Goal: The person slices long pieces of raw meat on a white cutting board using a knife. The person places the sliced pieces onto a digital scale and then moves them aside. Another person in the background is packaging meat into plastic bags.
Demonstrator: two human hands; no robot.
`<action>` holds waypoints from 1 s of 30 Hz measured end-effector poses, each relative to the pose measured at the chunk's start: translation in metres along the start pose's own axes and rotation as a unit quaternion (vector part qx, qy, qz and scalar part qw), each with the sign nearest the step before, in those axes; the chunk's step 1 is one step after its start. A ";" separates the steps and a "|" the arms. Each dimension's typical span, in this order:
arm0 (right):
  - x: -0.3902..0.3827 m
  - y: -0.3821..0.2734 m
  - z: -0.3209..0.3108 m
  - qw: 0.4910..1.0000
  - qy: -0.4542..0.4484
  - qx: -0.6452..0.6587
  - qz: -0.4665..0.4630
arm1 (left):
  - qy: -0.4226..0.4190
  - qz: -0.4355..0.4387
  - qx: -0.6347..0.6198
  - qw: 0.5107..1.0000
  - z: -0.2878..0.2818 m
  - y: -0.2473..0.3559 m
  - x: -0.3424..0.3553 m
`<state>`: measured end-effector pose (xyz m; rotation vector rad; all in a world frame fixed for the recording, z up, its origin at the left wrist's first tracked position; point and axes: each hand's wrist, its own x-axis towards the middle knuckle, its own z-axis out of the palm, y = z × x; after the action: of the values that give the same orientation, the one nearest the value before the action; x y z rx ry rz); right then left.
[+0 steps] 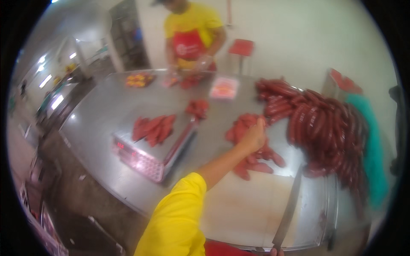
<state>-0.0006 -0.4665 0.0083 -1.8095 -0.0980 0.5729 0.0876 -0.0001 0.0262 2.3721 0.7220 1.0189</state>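
Note:
My left hand (256,135) reaches over a pile of cut red sausage pieces (258,164) on the steel table (100,111). Its fingers look curled in, but blur and the hand itself hide what they hold. At the lower edge my right hand (276,252), only partly in view, grips a long knife (287,213) by its handle end. The blade points away from me, over the right side of a pale cutting board (245,209). Left of my arm, more sausage pieces (154,128) lie on a digital scale (139,160) with a lit red display.
A big heap of linked dark red sausages (318,123) fills the right side, beside a teal cloth (371,145). A small sausage pile (197,109), a white tray (224,88) and a yellow-and-red pack (139,80) lie farther off. Across the table stands a co-worker (194,36), gloved hands over sausages.

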 end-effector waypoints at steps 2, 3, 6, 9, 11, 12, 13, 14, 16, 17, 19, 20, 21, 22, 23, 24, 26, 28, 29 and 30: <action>0.018 -0.019 0.003 0.989 -0.068 -0.109 -0.069 | 0.029 -0.064 -0.045 0.996 -0.072 -0.014 -0.006; 0.025 -0.025 0.010 0.984 -0.090 -0.125 -0.088 | 0.071 -0.057 -0.042 0.995 -0.111 -0.023 -0.015; 0.042 -0.034 0.039 0.978 -0.193 -0.055 -0.054 | 0.185 -0.082 -0.038 0.979 -0.212 -0.052 -0.061; 0.044 -0.039 0.063 0.967 -0.248 -0.054 -0.017 | 0.290 -0.130 -0.001 0.948 -0.277 -0.083 -0.099; 0.036 -0.040 0.080 0.956 -0.288 -0.047 -0.040 | 0.342 -0.136 0.083 0.926 -0.302 -0.109 -0.115; 0.034 -0.043 0.085 0.948 -0.310 -0.058 -0.052 | 0.368 -0.168 0.078 0.911 -0.307 -0.121 -0.119; 0.030 -0.047 0.089 0.940 -0.329 -0.071 -0.064 | 0.384 -0.181 0.075 0.902 -0.309 -0.132 -0.121; 0.025 -0.051 0.091 0.937 -0.327 -0.093 -0.080 | 0.402 -0.195 0.069 0.892 -0.309 -0.143 -0.122; 0.022 -0.062 0.089 0.928 -0.334 -0.139 -0.090 | 0.414 -0.217 0.070 0.881 -0.306 -0.160 -0.121; 0.020 -0.067 0.088 0.922 -0.343 -0.152 -0.099 | 0.407 -0.225 0.080 0.882 -0.305 -0.166 -0.121; 0.018 -0.073 0.083 0.923 -0.318 -0.171 -0.135 | 0.388 -0.231 0.132 0.882 -0.302 -0.171 -0.121; 0.016 -0.074 0.080 0.923 -0.305 -0.177 -0.151 | 0.375 -0.230 0.175 0.881 -0.300 -0.170 -0.122; 0.014 -0.073 0.078 0.930 -0.289 -0.175 -0.149 | 0.341 -0.253 0.215 0.879 -0.299 -0.168 -0.123; 0.011 -0.072 0.075 0.936 -0.271 -0.171 -0.143 | 0.364 -0.203 0.228 0.880 -0.297 -0.164 -0.123; 0.006 -0.069 0.073 0.944 -0.253 -0.167 -0.134 | 0.366 -0.178 0.236 0.883 -0.294 -0.159 -0.122; 0.002 -0.065 0.072 0.951 -0.236 -0.155 -0.128 | 0.368 -0.148 0.245 0.885 -0.290 -0.153 -0.121; -0.006 -0.059 0.071 0.957 -0.220 -0.150 -0.112 | 0.369 -0.107 0.217 0.898 -0.280 -0.139 -0.116; -0.014 -0.057 0.066 0.965 -0.198 -0.147 -0.090 | 0.354 -0.075 0.164 0.918 -0.262 -0.121 -0.119; -0.018 -0.056 0.065 0.968 -0.188 -0.144 -0.081 | 0.340 -0.061 0.129 0.930 -0.250 -0.109 -0.122; -0.021 -0.056 0.064 0.971 -0.180 -0.137 -0.076 | 0.329 -0.041 0.096 0.938 -0.243 -0.100 -0.122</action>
<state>-0.0343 -0.3992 0.0541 -1.9228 -0.5842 0.8033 -0.1963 0.0483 0.0559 2.1106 1.1875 1.8044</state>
